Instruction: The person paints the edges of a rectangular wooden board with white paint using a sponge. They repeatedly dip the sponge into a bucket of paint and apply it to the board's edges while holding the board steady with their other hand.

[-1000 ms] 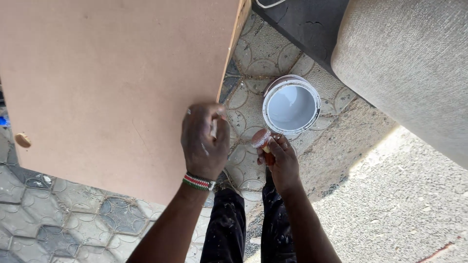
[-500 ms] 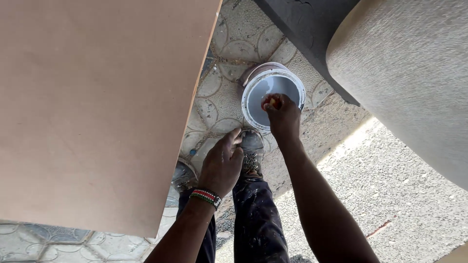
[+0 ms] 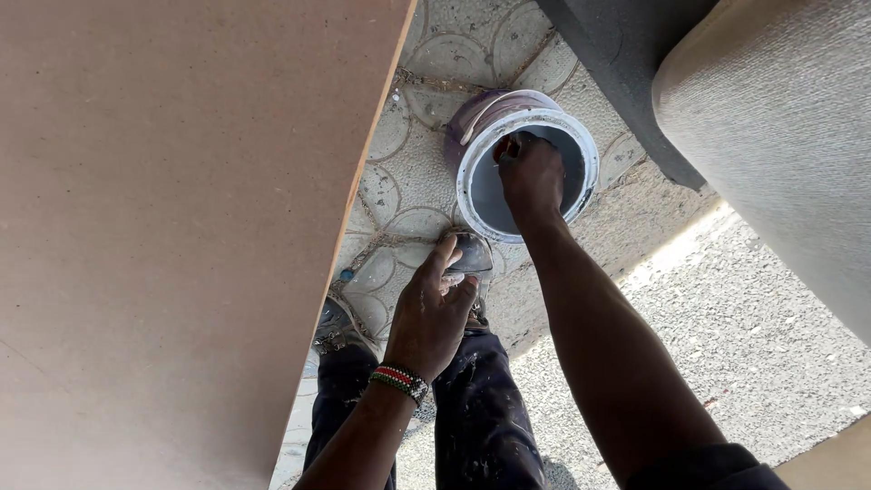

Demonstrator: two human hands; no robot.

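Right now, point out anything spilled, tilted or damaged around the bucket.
The white plastic bucket stands upright on the patterned paving, no spill visible. Only oddity: pale splatter on the dark trousers. The right hand reaches inside the bucket.

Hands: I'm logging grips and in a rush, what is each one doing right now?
Left hand: loosely open in the air above the shoe, holding nothing visible.
Right hand: closed, reaching into the bucket; contents cannot be told.

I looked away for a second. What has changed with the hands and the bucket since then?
The right hand moved from beside the left hand out to the white bucket and now reaches into it. The left hand dropped away from the brown board and hangs above the knees. Bucket and board stayed put.
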